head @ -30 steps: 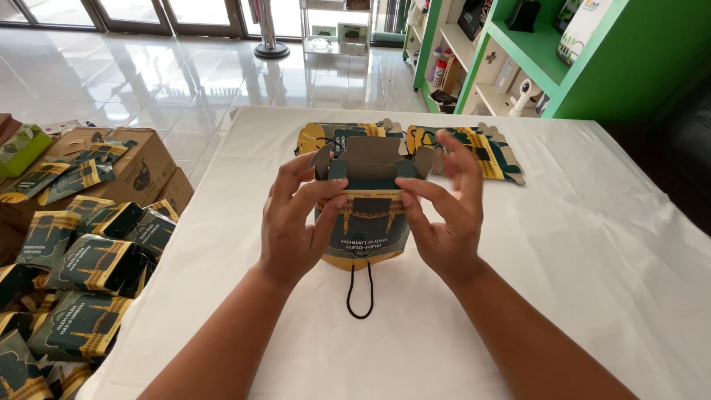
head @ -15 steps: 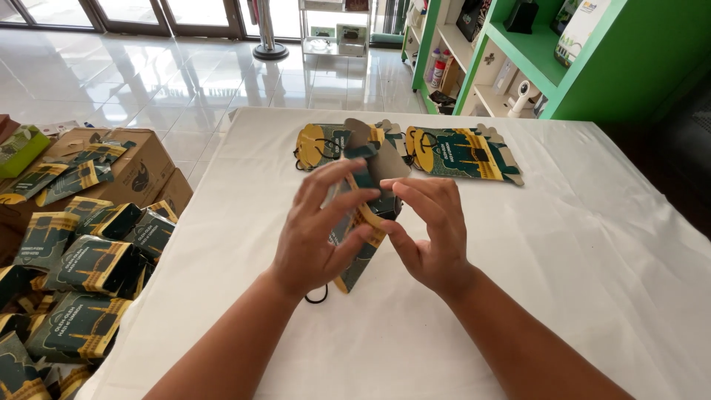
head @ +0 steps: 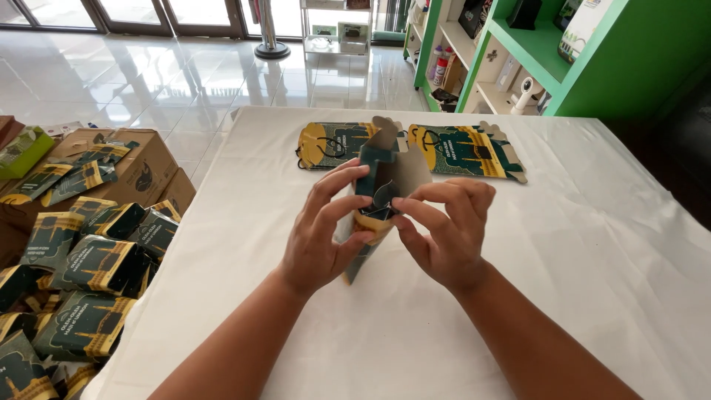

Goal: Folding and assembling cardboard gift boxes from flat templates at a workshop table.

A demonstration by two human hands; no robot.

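Note:
Both hands hold a dark green and gold cardboard gift box above the white-covered table. The box is turned edge-on, with its grey inside and open flaps facing me. My left hand grips its left side, fingers curled over the top edge. My right hand pinches a flap at the box's opening with thumb and forefinger. Two stacks of flat unfolded boxes lie farther back: one at the left and one at the right.
Many folded green and gold boxes are piled on the floor at the left, beside brown cartons. Green shelves with goods stand at the back right. A glossy tiled floor runs to glass doors.
The box has been turned from facing me flat to edge-on and opened up. Its black cord handle no longer hangs below it. My fingers have shifted to the flaps at the opening.

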